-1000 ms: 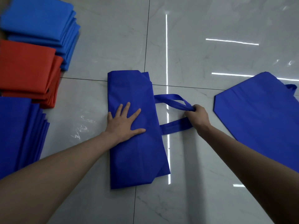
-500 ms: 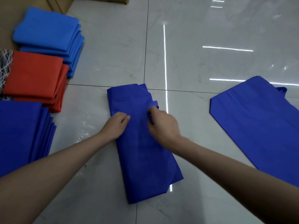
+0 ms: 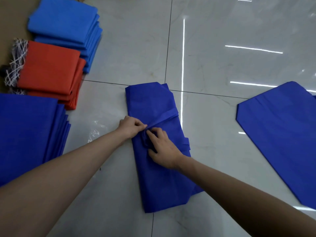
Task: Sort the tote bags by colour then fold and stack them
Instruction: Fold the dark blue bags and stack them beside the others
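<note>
Folding stood at the handle-tucking step. You had the dark blue tote bag (image 3: 159, 177) lying lengthwise on the floor (image 3: 222, 65) at the centre of the frame, folded into a long narrow panel. Its handle straps (image 3: 166, 116) lay across the panel from the right edge toward the middle. Your left hand (image 3: 130, 127) sat at the panel's left edge, its fingers (image 3: 139, 124) closed in a pinch on the strap end; this grip appeared to keep the strap flat and taut. Your right hand (image 3: 162, 149) lay on the panel just below, its fingers (image 3: 153, 135) curled round the bunched strap loop, judged to be gathering slack so that nothing would protrude from the finished fold. Sorted piles occupied the left of the frame: light blue stack (image 3: 65, 23) at upper left, red stack (image 3: 49, 72) below it, dark blue stack (image 3: 29, 134) at lower left, the likely destination. A second dark blue bag (image 3: 282, 134) lay flat at the right, not yet folded.
</note>
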A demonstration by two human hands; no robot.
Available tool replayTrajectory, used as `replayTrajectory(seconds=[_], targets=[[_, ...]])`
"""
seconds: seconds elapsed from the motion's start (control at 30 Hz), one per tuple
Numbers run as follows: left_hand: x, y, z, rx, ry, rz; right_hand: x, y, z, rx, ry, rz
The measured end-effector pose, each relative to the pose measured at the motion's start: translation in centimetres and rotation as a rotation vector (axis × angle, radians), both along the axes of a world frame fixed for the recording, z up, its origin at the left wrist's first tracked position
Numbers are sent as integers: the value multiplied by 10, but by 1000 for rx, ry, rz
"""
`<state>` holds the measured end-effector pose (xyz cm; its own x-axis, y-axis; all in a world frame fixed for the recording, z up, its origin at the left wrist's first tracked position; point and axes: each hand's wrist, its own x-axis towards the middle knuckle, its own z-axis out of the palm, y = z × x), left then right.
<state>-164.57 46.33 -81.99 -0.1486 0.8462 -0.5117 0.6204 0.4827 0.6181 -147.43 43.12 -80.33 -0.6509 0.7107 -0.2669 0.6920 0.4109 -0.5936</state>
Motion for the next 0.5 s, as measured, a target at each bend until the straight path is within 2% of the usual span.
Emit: replayTrajectory(seconds=[0.1, 0.2, 0.33, 0.5], targets=[[14, -6, 3, 68, 272, -120, 22, 0, 0, 256, -47, 51], [22, -9, 4, 78, 319, -110, 44, -1, -7, 529, -102, 29], [24, -8, 6, 85, 206, -12, 59, -4, -18, 528, -144, 65], [25, -22, 6, 197, 382, -210, 49, -4, -19, 423, -123, 133]])
